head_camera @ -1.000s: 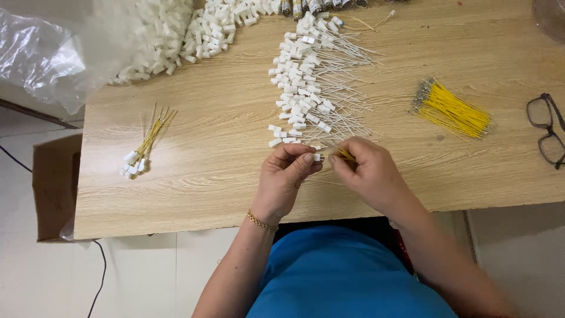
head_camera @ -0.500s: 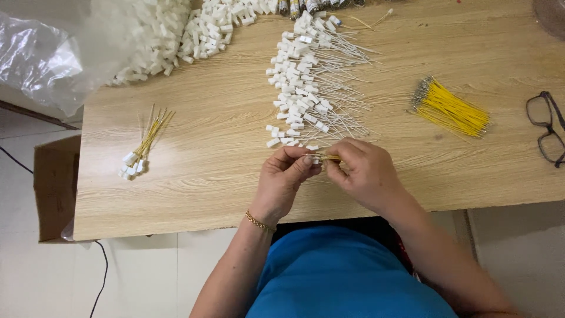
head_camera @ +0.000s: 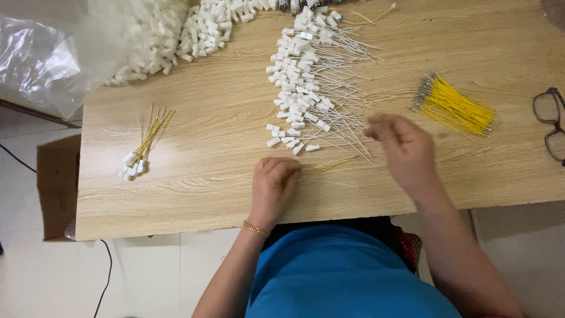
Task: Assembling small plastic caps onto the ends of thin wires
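My left hand (head_camera: pixel 273 187) rests near the table's front edge with its fingers curled around the end of a thin yellow wire (head_camera: pixel 332 164) that sticks out to the right. My right hand (head_camera: pixel 403 148) is blurred, lifted off to the right, fingers loosely bent, and I see nothing in it. Just behind both hands lies a long heap of white connectors with white wires (head_camera: pixel 309 88). A bundle of yellow wires (head_camera: pixel 456 107) lies to the right of my right hand.
A small finished bunch of yellow-wired white connectors (head_camera: pixel 141 147) lies at the left. Loose white connector housings (head_camera: pixel 170 35) are piled at the back by a clear plastic bag (head_camera: pixel 41 59). Eyeglasses (head_camera: pixel 550 123) sit at the right edge. A cardboard box (head_camera: pixel 56 185) stands below left.
The hands were together working on one piece at the table's front. Now my right hand has pulled away to the right toward the yellow bundle, and my left hand stays with the wire.
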